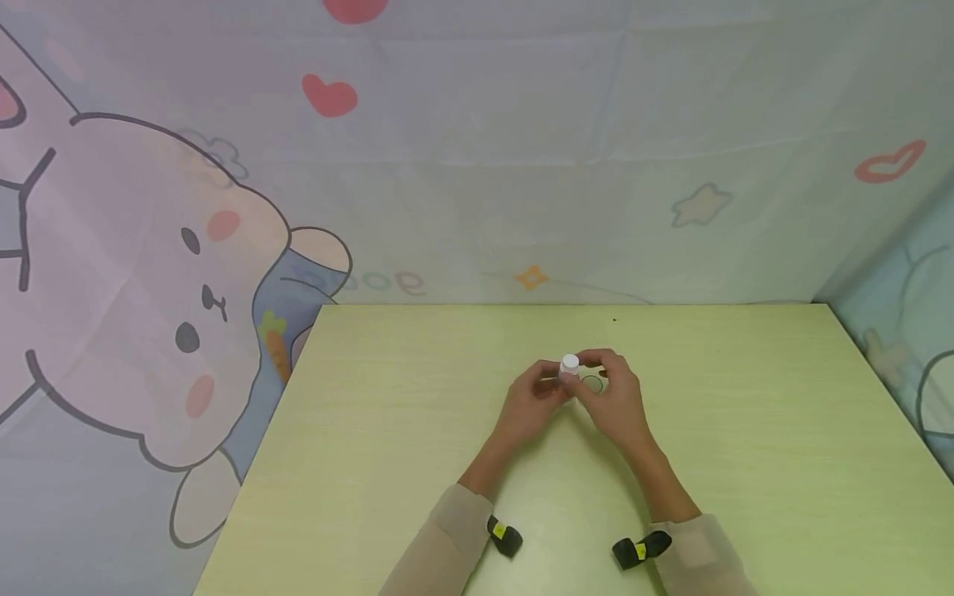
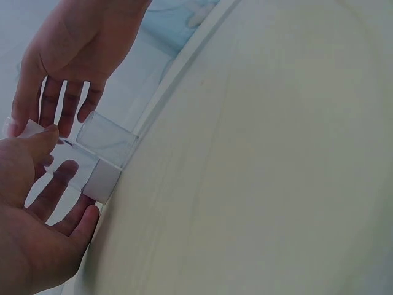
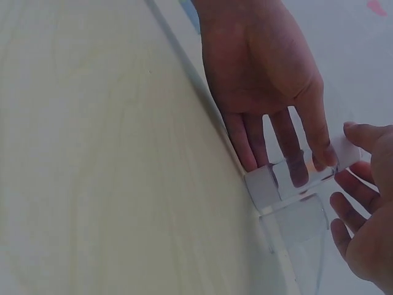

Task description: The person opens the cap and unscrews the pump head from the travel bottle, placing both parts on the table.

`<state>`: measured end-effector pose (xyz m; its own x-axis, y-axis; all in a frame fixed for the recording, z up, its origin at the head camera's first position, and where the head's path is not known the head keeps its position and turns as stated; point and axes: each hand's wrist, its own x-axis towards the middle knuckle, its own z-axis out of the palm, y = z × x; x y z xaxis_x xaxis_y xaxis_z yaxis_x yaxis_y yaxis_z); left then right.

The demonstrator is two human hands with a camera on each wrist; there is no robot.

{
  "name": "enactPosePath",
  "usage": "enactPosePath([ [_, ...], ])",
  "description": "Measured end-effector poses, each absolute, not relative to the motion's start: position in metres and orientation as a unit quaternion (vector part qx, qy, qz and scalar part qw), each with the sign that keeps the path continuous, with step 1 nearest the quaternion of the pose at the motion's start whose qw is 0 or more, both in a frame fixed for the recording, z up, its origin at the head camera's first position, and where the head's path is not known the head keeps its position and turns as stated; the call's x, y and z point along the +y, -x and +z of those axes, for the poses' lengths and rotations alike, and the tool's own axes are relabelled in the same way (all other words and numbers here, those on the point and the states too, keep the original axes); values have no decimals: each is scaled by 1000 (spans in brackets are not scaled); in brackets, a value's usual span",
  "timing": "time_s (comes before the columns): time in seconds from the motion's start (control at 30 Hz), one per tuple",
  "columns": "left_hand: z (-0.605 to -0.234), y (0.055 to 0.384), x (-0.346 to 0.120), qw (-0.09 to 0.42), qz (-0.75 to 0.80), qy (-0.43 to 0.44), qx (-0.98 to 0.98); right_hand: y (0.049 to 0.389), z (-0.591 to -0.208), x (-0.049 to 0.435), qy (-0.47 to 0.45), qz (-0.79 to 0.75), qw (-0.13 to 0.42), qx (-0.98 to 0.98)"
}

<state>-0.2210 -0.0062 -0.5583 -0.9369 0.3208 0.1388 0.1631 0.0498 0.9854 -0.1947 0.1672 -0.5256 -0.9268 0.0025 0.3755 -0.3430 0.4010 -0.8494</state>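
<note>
A small clear bottle (image 3: 288, 175) with a white cap (image 1: 570, 362) stands upright on the table, its lowest part whitish. My left hand (image 1: 531, 401) grips the bottle, its thumb just below the cap and its fingers along the body. From the other side my right hand (image 1: 617, 406) pinches the cap between thumb and fingers. A clear, straight-sided glass (image 2: 107, 141) stands right beside the bottle, partly under the right hand in the head view. What the glass holds, if anything, I cannot tell.
The pale wooden table (image 1: 387, 430) spreads around both hands. Behind it hangs a printed cloth (image 1: 477, 165) with a cartoon animal, hearts and stars, and another cloth (image 1: 917, 331) borders the right side. Black straps with small devices (image 1: 507, 538) sit at the wrists.
</note>
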Motion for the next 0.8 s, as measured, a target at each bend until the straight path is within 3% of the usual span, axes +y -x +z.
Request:
enactPosePath([
  [0.8, -557, 220, -7, 45, 659, -178, 730, 196, -525, 170, -146, 509, 161, -833],
])
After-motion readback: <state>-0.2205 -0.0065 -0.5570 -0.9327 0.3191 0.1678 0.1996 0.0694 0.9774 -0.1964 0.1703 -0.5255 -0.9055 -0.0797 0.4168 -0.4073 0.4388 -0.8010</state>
